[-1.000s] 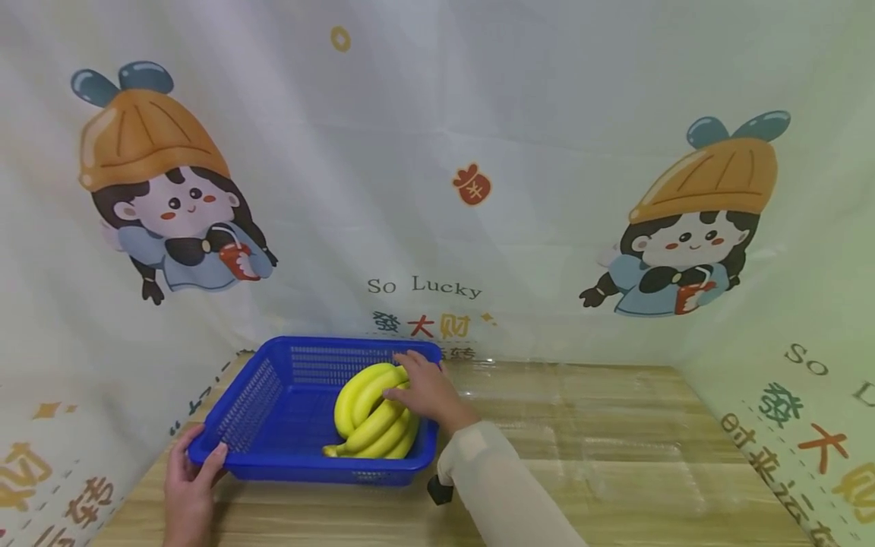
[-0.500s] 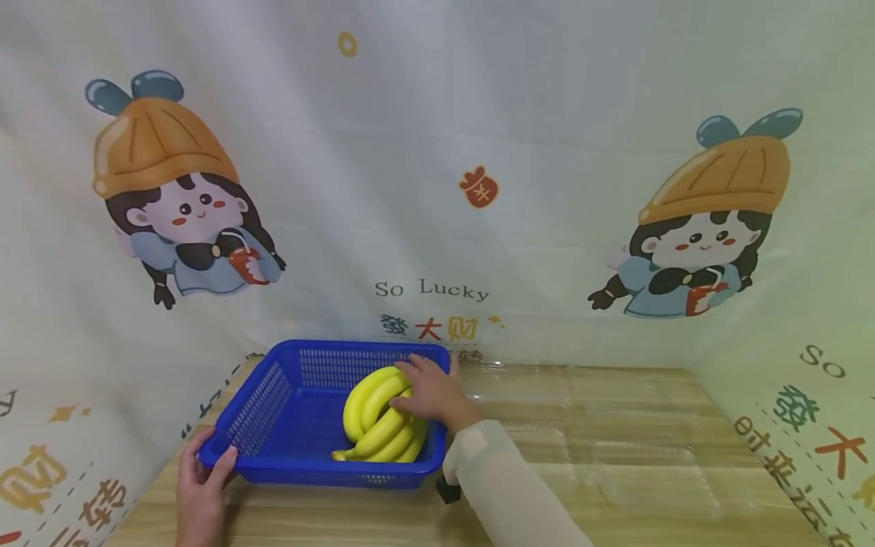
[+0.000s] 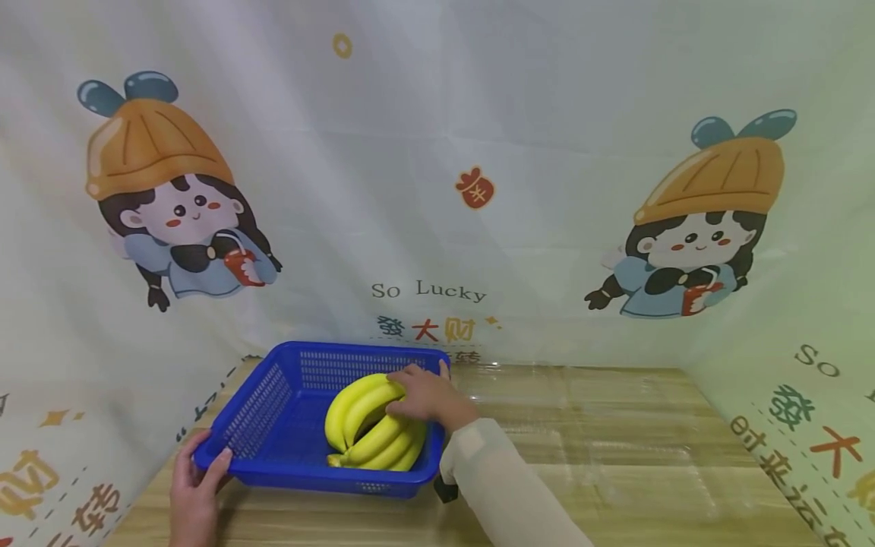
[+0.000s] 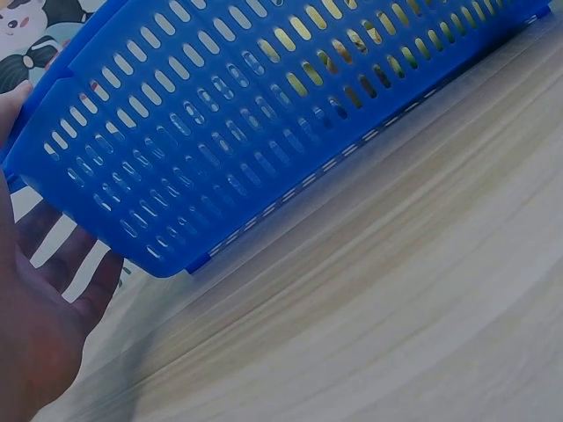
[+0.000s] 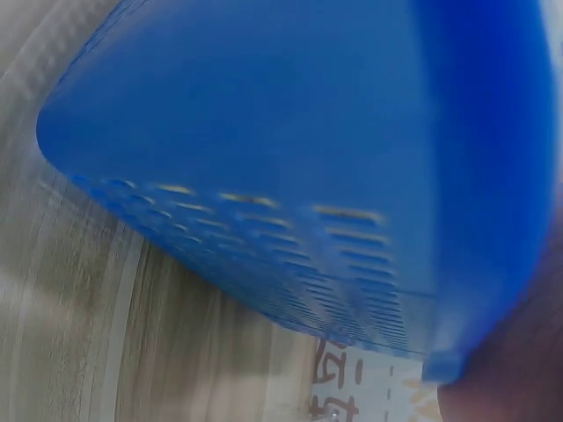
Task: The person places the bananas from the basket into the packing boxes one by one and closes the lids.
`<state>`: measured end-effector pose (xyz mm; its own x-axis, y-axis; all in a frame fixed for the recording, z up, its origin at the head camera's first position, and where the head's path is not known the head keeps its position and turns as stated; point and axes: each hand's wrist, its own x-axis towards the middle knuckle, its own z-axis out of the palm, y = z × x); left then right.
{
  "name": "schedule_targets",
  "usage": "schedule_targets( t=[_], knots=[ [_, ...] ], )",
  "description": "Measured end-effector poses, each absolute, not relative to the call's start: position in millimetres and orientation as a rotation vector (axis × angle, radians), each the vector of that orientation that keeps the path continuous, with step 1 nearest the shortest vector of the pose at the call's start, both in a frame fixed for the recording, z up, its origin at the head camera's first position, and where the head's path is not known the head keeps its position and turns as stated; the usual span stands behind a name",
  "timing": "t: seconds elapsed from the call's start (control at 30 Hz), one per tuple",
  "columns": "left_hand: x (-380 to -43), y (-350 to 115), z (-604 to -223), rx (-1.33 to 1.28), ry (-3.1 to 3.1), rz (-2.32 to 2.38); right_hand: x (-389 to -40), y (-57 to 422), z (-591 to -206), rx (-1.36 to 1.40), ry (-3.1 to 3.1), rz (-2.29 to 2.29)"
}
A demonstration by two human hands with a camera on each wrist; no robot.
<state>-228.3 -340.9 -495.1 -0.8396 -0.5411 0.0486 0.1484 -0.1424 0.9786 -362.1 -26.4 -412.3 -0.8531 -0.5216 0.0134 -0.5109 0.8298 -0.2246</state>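
A blue plastic basket with slotted walls stands on the wooden table. In its right half lies a bunch of yellow bananas, stem end toward the front. My left hand grips the basket's front left corner, thumb over the rim and fingers outside. The left wrist view shows those fingers under the rim of the basket. Reaching over the right rim, my right hand holds the upper right part of the bananas between thumb and fingers; one finger extends along the rim. Only a dark edge of that hand shows beside the rim in the right wrist view.
Right of the basket, a clear plastic cover lies on the wooden table. Behind the table hangs a pale printed curtain, which also closes off both sides. A small black object sits under the right sleeve.
Over the last half second the bananas have shifted a little left and toward the front inside the basket, the right hand's fingers on them. The left hand keeps its grip on the corner.
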Motion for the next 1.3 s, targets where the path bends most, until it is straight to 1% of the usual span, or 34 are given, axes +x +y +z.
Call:
schedule_targets(
  t=[0.43, 0.7, 0.87, 1.3],
  knots=[
    [-226.6, -338.7, -493.4, 0.463, -1.709, -2.017, -359.9, -35.5, -412.1, -0.801, 2.914, -0.388],
    [-226.9, -337.2, -493.0, 0.501, -1.723, -2.015, -359.2, -39.7, -412.5, -0.730, 2.953, -0.380],
    [-226.5, -336.9, -494.0, 0.479, -1.704, -2.015, -358.5, -41.4, -411.9, -0.698, 2.962, -0.408],
    [-227.2, -339.2, -492.7, 0.511, -1.702, -2.020, -361.2, -42.0, -411.8, -0.716, 2.956, -0.566]
  ],
)
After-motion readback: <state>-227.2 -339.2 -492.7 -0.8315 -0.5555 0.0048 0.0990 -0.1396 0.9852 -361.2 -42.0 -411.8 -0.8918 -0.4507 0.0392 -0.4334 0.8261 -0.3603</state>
